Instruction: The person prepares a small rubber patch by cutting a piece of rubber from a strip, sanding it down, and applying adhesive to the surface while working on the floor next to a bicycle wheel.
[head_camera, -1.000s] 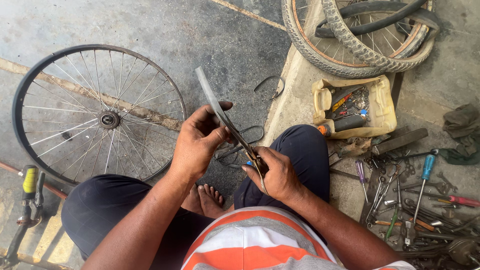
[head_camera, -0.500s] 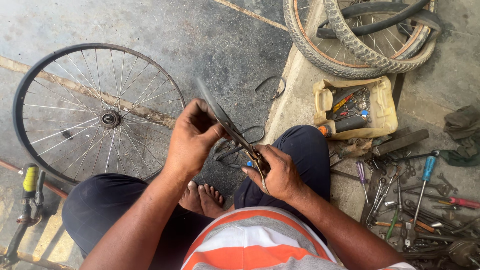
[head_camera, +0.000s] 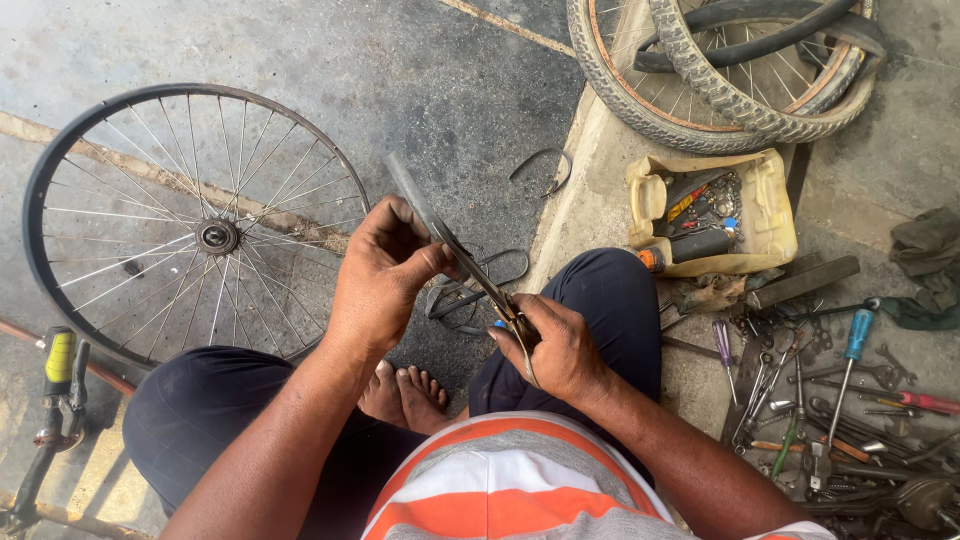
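Two hands on one rubber strip (head_camera: 415, 205) at frame centre: left hand (head_camera: 385, 265) pinching it taut, right hand (head_camera: 555, 345) closed round scissors (head_camera: 490, 285), blades narrow on the strip. Held above the lap, probably for a clean cut. Bare wheel (head_camera: 200, 225) crowding upper left, tool pile (head_camera: 830, 400) lower right, open concrete only up top.

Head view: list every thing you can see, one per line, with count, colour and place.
Rubber strip: one, grey, held between both hands.
Scissors: one pair, dark metal, on the strip.
Bare wheel rim: one, black with silver spokes, left floor.
Tyred wheels: stacked, black and tan, top right.
Cut plastic can: one, yellowish, holding small parts.
Hand tools: many, mostly metal, right floor.
Bicycle handlebar: one, yellow grip, bottom left.
Left hand: pinches the strip.
Right hand: grips the scissors.
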